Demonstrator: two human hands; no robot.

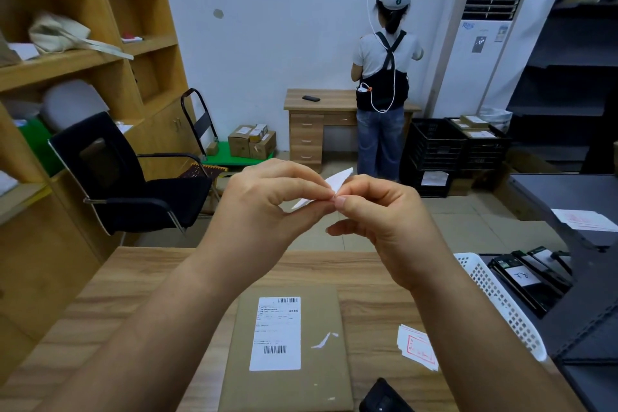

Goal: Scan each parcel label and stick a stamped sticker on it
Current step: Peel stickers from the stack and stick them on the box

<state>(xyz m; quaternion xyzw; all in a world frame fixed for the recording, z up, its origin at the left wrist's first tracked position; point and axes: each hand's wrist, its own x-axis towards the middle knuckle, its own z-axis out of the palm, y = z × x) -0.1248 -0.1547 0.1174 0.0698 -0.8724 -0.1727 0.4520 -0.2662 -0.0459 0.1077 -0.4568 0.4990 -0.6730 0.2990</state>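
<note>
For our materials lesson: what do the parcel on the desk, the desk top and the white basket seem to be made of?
Parcel: matte brown paper or card, judging by its flat, dull face with a white printed label.
Desk top: wood or wood-look laminate; grain streaks show, smooth finish.
White basket: probably moulded plastic, with regular punched holes and a slight sheen.

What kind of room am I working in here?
Likely a small parcel-handling office or mailroom: a labelled brown parcel lies on the wooden desk, cardboard boxes sit on a cart, and black crates hold more packages.
</note>
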